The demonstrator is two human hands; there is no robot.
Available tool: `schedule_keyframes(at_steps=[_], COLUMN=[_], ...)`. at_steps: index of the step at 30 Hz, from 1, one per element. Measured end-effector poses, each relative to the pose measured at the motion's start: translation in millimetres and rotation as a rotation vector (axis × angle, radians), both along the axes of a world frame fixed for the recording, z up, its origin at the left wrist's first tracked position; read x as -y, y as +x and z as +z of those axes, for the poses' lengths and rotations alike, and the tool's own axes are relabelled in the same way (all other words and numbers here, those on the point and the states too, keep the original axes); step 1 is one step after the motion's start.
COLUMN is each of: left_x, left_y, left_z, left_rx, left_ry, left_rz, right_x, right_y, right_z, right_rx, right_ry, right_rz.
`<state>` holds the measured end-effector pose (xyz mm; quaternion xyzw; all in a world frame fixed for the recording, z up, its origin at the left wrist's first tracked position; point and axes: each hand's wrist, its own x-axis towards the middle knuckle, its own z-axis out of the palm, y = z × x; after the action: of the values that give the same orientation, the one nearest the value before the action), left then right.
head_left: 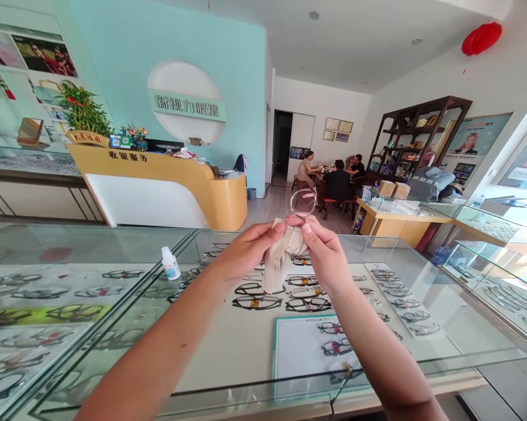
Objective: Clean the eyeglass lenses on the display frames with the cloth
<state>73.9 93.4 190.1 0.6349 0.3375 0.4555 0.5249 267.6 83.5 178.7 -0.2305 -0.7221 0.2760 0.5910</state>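
Note:
Above the glass display counter, my left hand [257, 244] is closed on a pale cloth [277, 270], pinched between thumb and fingers with its loose end hanging down. My right hand [327, 248] is closed on a pair of thin-rimmed glasses [303, 203]. One round lens stands up above my fingertips. The other lens is low between my hands, largely covered by the cloth and fingers. Both hands nearly meet around the cloth. A small white spray bottle [170, 264] stands on the glass to the left of my hands.
Under the counter glass [228, 356] lie rows of spectacle frames [257, 302] and a teal-edged tray [296, 356]. Beyond are a yellow and white reception desk [228, 202], several people [339, 182] seated at a table, a dark wooden shelf [415, 137] and another display case [500, 280].

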Motion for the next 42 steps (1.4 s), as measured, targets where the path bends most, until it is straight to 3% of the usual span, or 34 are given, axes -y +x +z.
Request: schedule_keyframes(at_steps=[3, 6, 13, 22, 29, 36, 42], left_x=[-0.4, 3.2, 11.2, 9.3, 3.1, 4.5, 8.4], left_y=[1.7, -0.5, -5.6, 3.2, 3.8, 5.9, 20.8], left_z=[16.7, 21.9, 18.6, 16.8, 10.8, 8.7, 6.4], left_rx=[0.035, 0.067, 0.077, 0.110, 0.106, 0.108, 0.181], left_ry=[0.114, 0.173, 0.156, 0.138, 0.116, 0.157, 0.238], left_rz=[0.073, 0.060, 0.095, 0.079, 0.061, 0.005, 0.062], right_x=[-3.5, -5.9, -13.1, -22.7, -23.1, -17.6, -17.1], right_y=[-11.1, -23.4, -38.0, -33.7, -33.5, -39.5, -42.6], right_z=[19.7, 28.4, 17.7, 7.2, 10.1, 14.9, 13.9], right_rx=[-0.058, -0.155, -0.274, -0.251, -0.269, -0.417, -0.533], right_ry=[0.014, -0.060, -0.186, -0.220, -0.246, -0.338, -0.379], right_rz=[0.033, 0.127, 0.304, 0.253, 0.267, 0.314, 0.309])
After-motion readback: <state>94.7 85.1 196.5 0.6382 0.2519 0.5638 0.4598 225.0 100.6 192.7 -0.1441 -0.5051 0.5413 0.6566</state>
